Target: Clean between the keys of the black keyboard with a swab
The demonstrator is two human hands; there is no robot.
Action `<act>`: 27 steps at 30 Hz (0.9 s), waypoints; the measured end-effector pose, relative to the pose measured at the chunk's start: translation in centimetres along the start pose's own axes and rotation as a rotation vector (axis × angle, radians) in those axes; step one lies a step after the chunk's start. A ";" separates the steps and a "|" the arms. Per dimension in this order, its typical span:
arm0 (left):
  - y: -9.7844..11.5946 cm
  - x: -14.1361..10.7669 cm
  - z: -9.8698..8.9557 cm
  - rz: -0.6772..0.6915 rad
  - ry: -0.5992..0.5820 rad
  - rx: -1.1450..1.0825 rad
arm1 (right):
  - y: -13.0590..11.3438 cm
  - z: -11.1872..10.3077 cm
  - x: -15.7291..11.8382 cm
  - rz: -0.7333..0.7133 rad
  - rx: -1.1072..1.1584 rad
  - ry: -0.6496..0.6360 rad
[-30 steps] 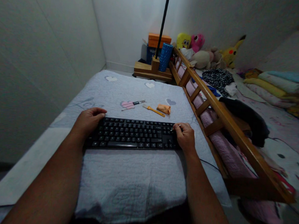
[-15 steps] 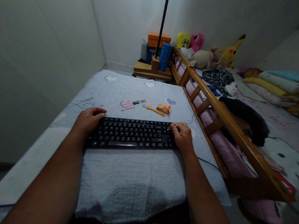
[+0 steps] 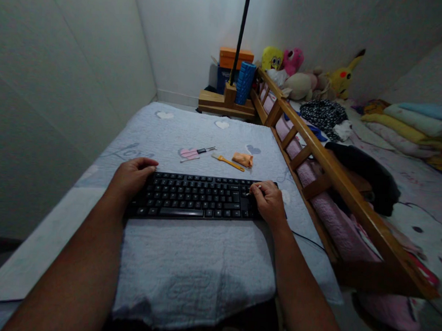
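A black keyboard [image 3: 197,199] lies flat on the quilted cover [image 3: 197,263] in front of me. Its left end is under my left hand [image 3: 133,178], whose thumb and fingers close around the far corner. At the right end, my right hand [image 3: 268,200] pinches a thin white cotton swab [image 3: 248,193], its tip down among the keys near the arrow cluster. The palm covers the keys at that end. Beyond the keyboard lie another cotton swab [image 3: 189,159], a black-handled tool with metal prongs [image 3: 206,150], a yellow brush [image 3: 228,162] and a crumpled orange cloth-like bundle [image 3: 242,159].
A wooden bed rail [image 3: 318,156] runs along the right side, with folded bedding [image 3: 423,126] and plush toys [image 3: 299,85] past it. At the back stand a blue foam roller [image 3: 244,83], an orange box [image 3: 236,57] and a black pole [image 3: 241,33]. A cable [image 3: 309,240] trails right.
The right hand and its cotton swab have shifted very slightly over the keys. My left hand stays on the keyboard's corner, and the other things lie as before.
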State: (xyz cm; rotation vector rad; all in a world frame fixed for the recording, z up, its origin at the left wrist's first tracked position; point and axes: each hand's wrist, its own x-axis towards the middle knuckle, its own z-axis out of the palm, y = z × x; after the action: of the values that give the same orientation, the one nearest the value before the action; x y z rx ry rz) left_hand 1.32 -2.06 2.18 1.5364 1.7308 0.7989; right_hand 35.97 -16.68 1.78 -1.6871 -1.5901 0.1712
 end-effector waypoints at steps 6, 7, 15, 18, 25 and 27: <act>0.0 0.0 -0.1 -0.002 -0.013 0.015 | 0.0 -0.2 -0.2 -0.006 0.014 -0.030; -0.1 0.1 0.0 0.005 -0.011 0.017 | 0.0 -0.2 -0.2 -0.009 0.014 -0.030; -0.3 0.0 0.1 0.006 0.005 -0.019 | 0.4 -0.9 -0.2 0.007 -0.020 0.001; -0.2 -0.1 0.0 0.013 0.008 -0.014 | 0.7 -1.2 -0.3 0.017 -0.025 0.013; -0.5 0.2 0.1 0.015 0.012 0.007 | 0.8 -1.2 -0.3 0.032 -0.028 0.024; -0.5 0.2 0.1 0.022 0.010 0.007 | 0.8 -1.2 -0.3 0.032 -0.024 0.028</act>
State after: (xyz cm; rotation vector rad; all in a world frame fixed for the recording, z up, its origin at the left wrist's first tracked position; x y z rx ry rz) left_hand 1.05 -1.90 1.70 1.5612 1.7278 0.8134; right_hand 37.24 -17.35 1.97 -1.7267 -1.5511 0.1447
